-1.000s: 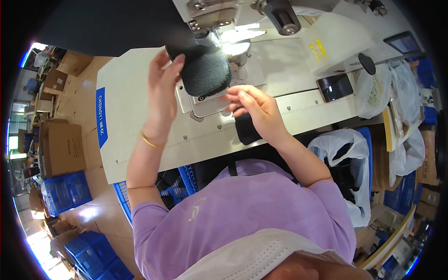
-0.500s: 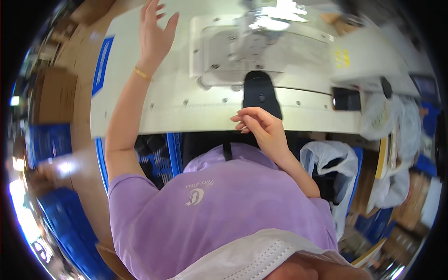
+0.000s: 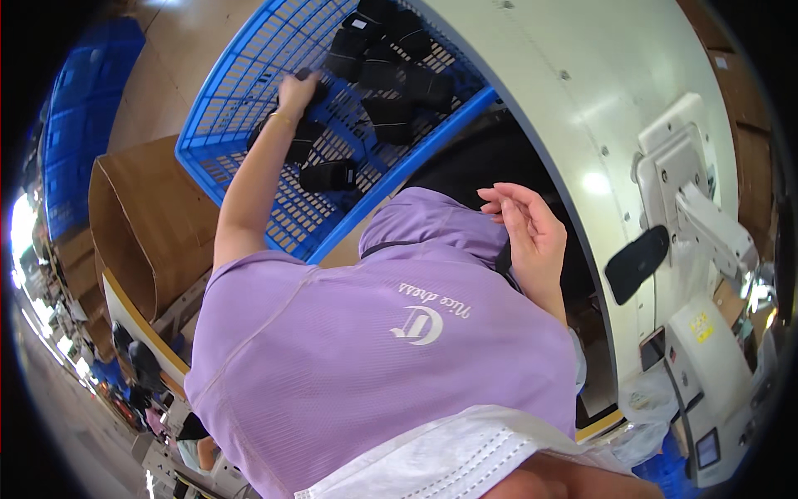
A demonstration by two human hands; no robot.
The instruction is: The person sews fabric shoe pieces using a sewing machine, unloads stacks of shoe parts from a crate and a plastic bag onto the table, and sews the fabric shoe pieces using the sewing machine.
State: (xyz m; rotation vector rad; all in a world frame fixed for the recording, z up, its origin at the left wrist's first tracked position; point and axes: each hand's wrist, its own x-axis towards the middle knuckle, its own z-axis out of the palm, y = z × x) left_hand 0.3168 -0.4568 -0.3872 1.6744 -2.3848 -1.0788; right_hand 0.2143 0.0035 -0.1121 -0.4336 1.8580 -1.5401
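Note:
My left hand (image 3: pixel 296 94) is stretched into a blue plastic basket (image 3: pixel 218 145), its fingers closed on a black fabric piece (image 3: pixel 316 91), partly hidden by the hand. Several similar black padded pieces lie in the basket, one (image 3: pixel 329 175) near its right-hand wall and another (image 3: pixel 389 121) farther back. My right hand (image 3: pixel 534 237) hovers beside my lap with loosely bent fingers and nothing in it. On the white sewing machine table to the right lies a flat, sole-shaped black piece (image 3: pixel 637 264), out of reach of both hands.
A white sewing machine (image 3: pixel 715 220) stands on the table (image 3: pixel 573 91) at the right. A cardboard box (image 3: pixel 158 220) sits left of the basket, with blue crates (image 3: pixel 87 125) beyond. A phone (image 3: pixel 653 349) lies near the machine, and a plastic bag (image 3: pixel 648 399) hangs below.
My view has swung left from the sewing table to the basket. My left hand has gone from above the table into the basket and taken hold of a black piece. My right hand remains empty.

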